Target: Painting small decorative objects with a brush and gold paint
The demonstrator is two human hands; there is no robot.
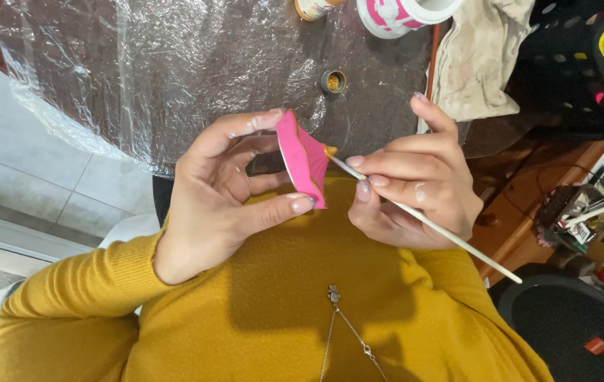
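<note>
A: Starting at the left, what is lying on the surface (245, 42)?

B: A crinkled sheet of clear plastic film (104, 64) is covering the dark top there.

A: And the left hand (220, 194)?

B: It is curling partway closed, pinching a small pink dish (302, 159) edge-on between the index finger at the top rim and the thumb at the bottom rim. The dish is hovering above the person's mustard-yellow sweater (280, 304), just in front of the chest, with its pale inside facing the palm.

A: What is the right hand (418, 187) doing?

B: It is closing around a thin white paintbrush (429, 226), fingers gripping near the metal ferrule. The gold-loaded tip is touching the pink outside of the dish.

A: Any containers farther back?

B: A small round open pot (333, 81) is sitting on the film, holding gold paint. At the top edge a jar (314, 7) is showing only partly, and its contents cannot be made out. Beside it a pink-and-white cup (404, 13) is standing, with its inside out of view.

A: And at the right?

B: A stained cloth (482, 56) is lying crumpled, and a dark perforated rack (584, 64) is holding capped bottles.
</note>
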